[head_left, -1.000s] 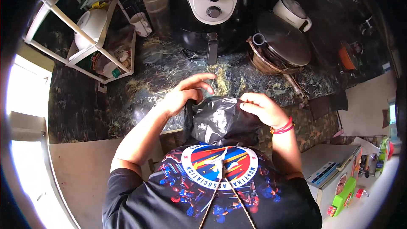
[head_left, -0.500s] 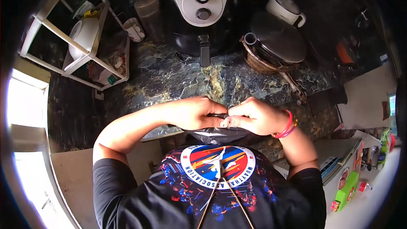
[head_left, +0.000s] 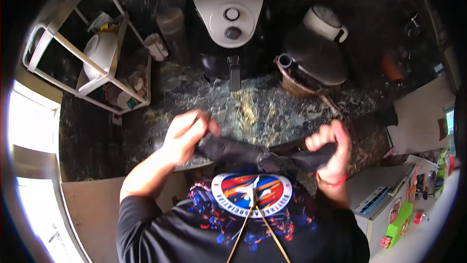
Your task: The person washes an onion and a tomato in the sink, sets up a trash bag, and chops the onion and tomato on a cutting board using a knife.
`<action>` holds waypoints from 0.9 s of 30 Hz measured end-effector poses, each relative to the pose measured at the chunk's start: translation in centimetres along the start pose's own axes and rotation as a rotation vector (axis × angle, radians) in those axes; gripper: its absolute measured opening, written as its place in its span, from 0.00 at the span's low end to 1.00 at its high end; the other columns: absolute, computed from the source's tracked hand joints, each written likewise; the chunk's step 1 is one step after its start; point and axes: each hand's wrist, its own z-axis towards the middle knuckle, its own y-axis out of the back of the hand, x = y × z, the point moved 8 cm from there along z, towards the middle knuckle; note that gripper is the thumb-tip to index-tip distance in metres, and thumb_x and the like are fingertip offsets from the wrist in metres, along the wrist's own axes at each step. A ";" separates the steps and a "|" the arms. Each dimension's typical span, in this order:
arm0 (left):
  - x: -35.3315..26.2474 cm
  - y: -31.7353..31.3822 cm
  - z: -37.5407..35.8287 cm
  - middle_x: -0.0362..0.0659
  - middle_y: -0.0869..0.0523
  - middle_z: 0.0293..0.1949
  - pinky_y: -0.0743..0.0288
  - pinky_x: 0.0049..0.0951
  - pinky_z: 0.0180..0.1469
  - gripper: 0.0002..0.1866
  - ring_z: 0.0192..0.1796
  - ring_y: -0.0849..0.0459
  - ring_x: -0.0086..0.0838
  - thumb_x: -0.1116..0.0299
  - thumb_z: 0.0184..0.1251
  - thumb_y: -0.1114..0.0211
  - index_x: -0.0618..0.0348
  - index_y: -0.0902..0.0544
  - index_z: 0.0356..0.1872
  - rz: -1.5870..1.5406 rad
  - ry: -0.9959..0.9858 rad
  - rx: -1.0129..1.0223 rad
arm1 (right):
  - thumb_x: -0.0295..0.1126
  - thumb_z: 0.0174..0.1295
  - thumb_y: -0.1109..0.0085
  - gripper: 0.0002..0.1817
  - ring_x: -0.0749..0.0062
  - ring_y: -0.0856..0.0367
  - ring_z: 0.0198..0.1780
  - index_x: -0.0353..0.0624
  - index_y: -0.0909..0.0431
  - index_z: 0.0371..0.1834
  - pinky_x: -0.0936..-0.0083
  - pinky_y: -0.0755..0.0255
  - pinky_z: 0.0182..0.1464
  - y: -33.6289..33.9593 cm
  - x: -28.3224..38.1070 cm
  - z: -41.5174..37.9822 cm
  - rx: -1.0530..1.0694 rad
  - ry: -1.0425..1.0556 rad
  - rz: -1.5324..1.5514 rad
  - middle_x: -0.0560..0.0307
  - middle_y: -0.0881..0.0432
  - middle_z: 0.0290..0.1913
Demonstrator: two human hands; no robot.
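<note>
Gripping the black plastic bag (head_left: 262,155) at both ends, I hold it stretched level above the near edge of the surface (head_left: 253,107), just in front of my chest. My left hand (head_left: 187,136) is closed around the left end; my right hand (head_left: 328,148) is fisted around the right end, with a red band at the wrist. Half a second ago both hands met at the middle of the bag, pinching its gathered mouth. A second ago the bag was open and loose between them. Now the hands are well apart and the plastic is drawn into a tight, twisted rope with a thicker bunch near its centre. I judge that the gathering step is done and that a knot or twist is being pulled tight. Motion blur hides the exact finger positions. At the far edge of the surface stand the air fryer (head_left: 228,17), a lidded pan (head_left: 314,61), a white kettle (head_left: 325,22) and, toward the left corner, a wire rack (head_left: 92,54).
</note>
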 end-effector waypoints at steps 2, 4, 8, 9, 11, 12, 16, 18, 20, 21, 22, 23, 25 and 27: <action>0.4 -0.4 2.3 0.40 0.17 0.35 0.28 0.23 0.44 0.17 0.39 0.21 0.22 0.58 0.75 0.50 0.64 0.23 0.44 -0.089 -0.046 -0.111 | 0.47 0.71 0.56 0.21 0.80 0.39 0.23 0.44 0.37 0.24 0.79 0.41 0.27 -0.8 -0.2 1.3 0.046 0.023 -0.250 0.62 0.35 0.20; 0.6 0.3 3.4 0.38 0.17 0.37 0.29 0.23 0.48 0.17 0.41 0.22 0.20 0.60 0.75 0.49 0.65 0.22 0.46 -0.126 0.017 -0.068 | 0.54 0.63 0.43 0.24 0.81 0.34 0.28 0.41 0.32 0.31 0.82 0.39 0.30 0.9 -0.2 2.6 0.283 0.039 -0.385 0.63 0.31 0.27; 2.0 5.1 2.6 0.30 0.20 0.32 0.32 0.19 0.45 0.14 0.39 0.26 0.14 0.61 0.74 0.46 0.63 0.20 0.38 0.127 0.165 -0.045 | 0.35 0.47 0.24 0.22 0.78 0.28 0.39 0.39 0.28 0.38 0.80 0.32 0.45 -3.2 2.4 1.9 0.575 0.051 -1.224 0.60 0.25 0.36; 0.8 6.6 2.1 0.27 0.23 0.28 0.34 0.16 0.43 0.14 0.37 0.29 0.11 0.61 0.73 0.45 0.61 0.22 0.32 0.141 0.092 -0.165 | 0.32 0.48 0.26 0.20 0.78 0.28 0.40 0.38 0.27 0.38 0.80 0.32 0.46 -1.7 2.5 2.0 0.509 0.005 -1.233 0.60 0.25 0.37; -2.1 9.9 0.9 0.29 0.22 0.27 0.29 0.18 0.37 0.12 0.32 0.24 0.13 0.61 0.73 0.45 0.57 0.22 0.32 -0.081 0.013 -0.433 | 0.27 0.51 0.29 0.15 0.77 0.28 0.41 0.38 0.27 0.37 0.80 0.31 0.46 2.1 4.9 2.8 0.327 0.006 -1.271 0.61 0.24 0.37; -2.2 12.2 0.0 0.31 0.21 0.27 0.27 0.19 0.35 0.11 0.31 0.22 0.16 0.61 0.73 0.45 0.55 0.22 0.32 -0.287 0.006 -0.542 | 0.25 0.52 0.31 0.13 0.77 0.27 0.41 0.37 0.27 0.36 0.80 0.31 0.47 3.7 6.4 2.9 0.202 0.042 -1.292 0.61 0.25 0.37; -6.4 16.5 -4.0 0.37 0.18 0.34 0.22 0.30 0.42 0.09 0.37 0.19 0.23 0.61 0.68 0.41 0.54 0.20 0.38 -0.555 -0.166 -0.922 | 0.30 0.50 0.28 0.15 0.76 0.25 0.40 0.38 0.25 0.36 0.78 0.31 0.47 4.5 4.7 2.9 0.276 0.087 -1.259 0.61 0.23 0.35; -10.0 20.6 -8.2 0.41 0.19 0.41 0.25 0.33 0.46 0.12 0.43 0.21 0.28 0.60 0.65 0.39 0.58 0.20 0.39 -0.395 -0.586 -1.068 | 0.33 0.48 0.26 0.18 0.76 0.24 0.41 0.36 0.23 0.37 0.77 0.31 0.47 3.4 1.8 3.4 0.377 -0.004 -1.273 0.59 0.20 0.35; -18.4 17.7 -12.9 0.45 0.21 0.42 0.26 0.34 0.46 0.15 0.42 0.21 0.32 0.62 0.61 0.36 0.64 0.21 0.42 -0.175 -1.125 -1.182 | 0.35 0.48 0.25 0.19 0.76 0.23 0.42 0.35 0.22 0.37 0.76 0.30 0.47 3.1 0.0 4.6 0.370 -0.091 -1.241 0.55 0.18 0.35; -21.9 15.6 -15.5 0.47 0.21 0.42 0.26 0.35 0.45 0.20 0.42 0.21 0.33 0.63 0.57 0.33 0.66 0.23 0.45 0.038 -1.401 -1.351 | 0.35 0.49 0.25 0.19 0.75 0.22 0.40 0.35 0.23 0.36 0.75 0.30 0.46 1.8 -0.1 5.0 0.419 -0.016 -1.232 0.54 0.18 0.33; -25.5 12.7 -17.4 0.49 0.21 0.42 0.27 0.36 0.45 0.25 0.42 0.21 0.35 0.62 0.53 0.30 0.68 0.26 0.48 0.556 -1.512 -1.581 | 0.35 0.49 0.26 0.18 0.75 0.22 0.39 0.35 0.22 0.35 0.75 0.30 0.46 1.8 -0.5 5.1 0.424 -0.016 -1.189 0.53 0.18 0.32; -27.9 9.5 -18.7 0.50 0.21 0.41 0.27 0.37 0.45 0.30 0.42 0.21 0.37 0.61 0.50 0.27 0.69 0.28 0.50 1.037 -1.605 -1.883 | 0.36 0.49 0.26 0.18 0.75 0.22 0.39 0.35 0.22 0.35 0.75 0.30 0.46 1.2 -0.7 5.4 0.446 0.039 -1.188 0.53 0.18 0.32; -34.2 7.4 -16.4 0.51 0.21 0.43 0.28 0.41 0.48 0.41 0.42 0.21 0.41 0.54 0.42 0.22 0.67 0.31 0.55 1.809 -1.367 -2.206 | 0.36 0.50 0.26 0.19 0.75 0.21 0.40 0.35 0.22 0.36 0.75 0.29 0.46 0.7 -1.5 5.6 0.491 0.087 -1.152 0.53 0.17 0.34; -41.3 9.9 -14.7 0.50 0.19 0.41 0.29 0.38 0.49 0.26 0.42 0.20 0.40 0.60 0.56 0.35 0.64 0.29 0.52 1.412 -1.724 -1.933 | 0.29 0.55 0.32 0.14 0.78 0.26 0.37 0.37 0.23 0.42 0.79 0.30 0.42 -0.6 -1.7 4.8 0.497 0.014 -1.080 0.59 0.21 0.33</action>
